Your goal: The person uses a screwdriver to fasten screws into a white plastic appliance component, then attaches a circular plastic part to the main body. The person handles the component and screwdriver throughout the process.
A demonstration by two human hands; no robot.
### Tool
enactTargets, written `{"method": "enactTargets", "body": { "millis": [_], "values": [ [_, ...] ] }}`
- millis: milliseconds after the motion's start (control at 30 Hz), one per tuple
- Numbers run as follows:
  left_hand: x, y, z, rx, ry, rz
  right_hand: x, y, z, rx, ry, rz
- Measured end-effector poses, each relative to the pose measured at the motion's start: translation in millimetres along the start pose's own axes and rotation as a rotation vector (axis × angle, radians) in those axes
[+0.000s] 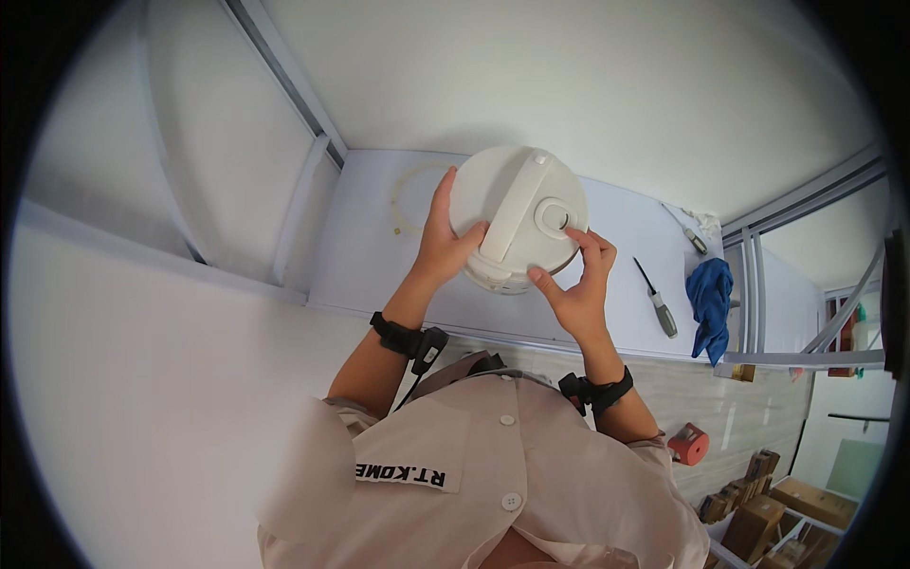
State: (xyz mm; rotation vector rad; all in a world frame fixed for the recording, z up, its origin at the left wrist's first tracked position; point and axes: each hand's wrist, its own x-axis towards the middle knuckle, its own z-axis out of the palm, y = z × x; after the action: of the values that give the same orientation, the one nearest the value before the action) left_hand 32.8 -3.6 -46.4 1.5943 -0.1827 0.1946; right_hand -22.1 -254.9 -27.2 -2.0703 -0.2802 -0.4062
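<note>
Head view: cooker (pixel 517 213) between both hands.

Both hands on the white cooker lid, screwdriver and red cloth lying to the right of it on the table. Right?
Not quite: the cloth is blue, not red, as the head view shows. The rest holds: left hand and right hand are on the white cooker lid, and the screwdriver lies to its right on the table.

White table (pixel 379 247) w/ cooker (pixel 517 218), ring (pixel 409 201), 2 screwdrivers (pixel 656 302), blue cloth (pixel 711 294)
</note>
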Motion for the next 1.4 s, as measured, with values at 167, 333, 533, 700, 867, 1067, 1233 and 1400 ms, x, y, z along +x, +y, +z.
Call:
{"method": "enactTargets", "body": {
  "millis": [167,333,533,700,867,1067,1233,1400],
  "values": [
    [2.8,-4.9,-3.1,0.007,-0.026,0.043,-2.1,6.5,2.2,0.045,0.012,-0.003],
    [3.4,-9.8,-2.3,-0.058,-0.053,-0.009,-3.4,5.5,-0.8,0.014,-0.033,0.056],
    [2.3,-16.8,-1.7,0.003,-0.04,0.018,-3.3,-4.9,-2.1,0.003,-0.046,0.068],
    [1.7,-17.3,-1.2,-0.028,-0.048,0.016,-2.7,-1.9,-0.2,0.0,-0.041,0.066],
    [3.1,-18.4,-3.8,0.006,-0.05,0.006,1.5,-1.9,3.0,-0.016,-0.025,0.011],
    [7.8,-21.2,-7.7,0.08,-0.046,0.0,10.4,7.3,-1.5,-0.054,-0.033,-0.002],
    [5.8,-17.5,-8.1,0.118,-0.037,0.0,18.5,5.9,-8.1,-0.038,-0.088,0.017],
    [6.3,-1.1,-5.4,0.045,-0.058,-0.029,24.6,31.2,-13.2,0.076,-0.123,0.223]
  ]
}}
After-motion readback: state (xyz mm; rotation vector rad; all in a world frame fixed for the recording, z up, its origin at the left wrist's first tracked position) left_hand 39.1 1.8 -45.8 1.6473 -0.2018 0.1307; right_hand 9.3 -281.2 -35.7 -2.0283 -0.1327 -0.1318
